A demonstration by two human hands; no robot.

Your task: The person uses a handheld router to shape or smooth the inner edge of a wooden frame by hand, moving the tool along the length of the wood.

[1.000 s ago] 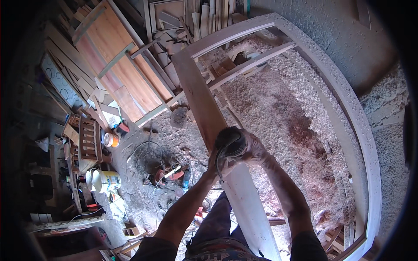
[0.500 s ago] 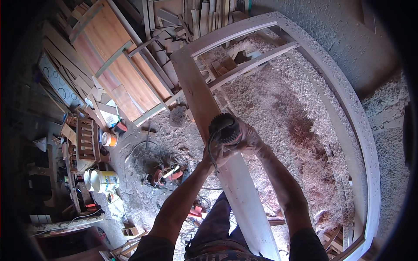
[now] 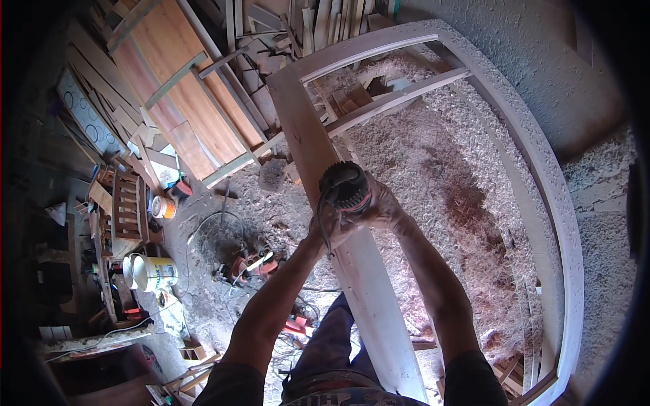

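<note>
Gripping: left hand (image 3: 328, 224) and right hand (image 3: 383, 207), both closed about a power tool (image 3: 345, 188), centre of the picture, over the board (image 3: 371, 287). Work apparently midway along: board browner above, paler below; whether that separates finished from remaining stretches, cannot tell.

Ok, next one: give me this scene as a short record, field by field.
Left hand: gripping the power tool
Right hand: gripping it too, on its right side
Tool look: dark, round, ridged casing
Workpiece: long wooden board beneath the tool, one side of a large frame
Tool's underside: hidden
Inside frame: pale shavings seen through it
Off to the left: wooden panel, white bucket
</note>
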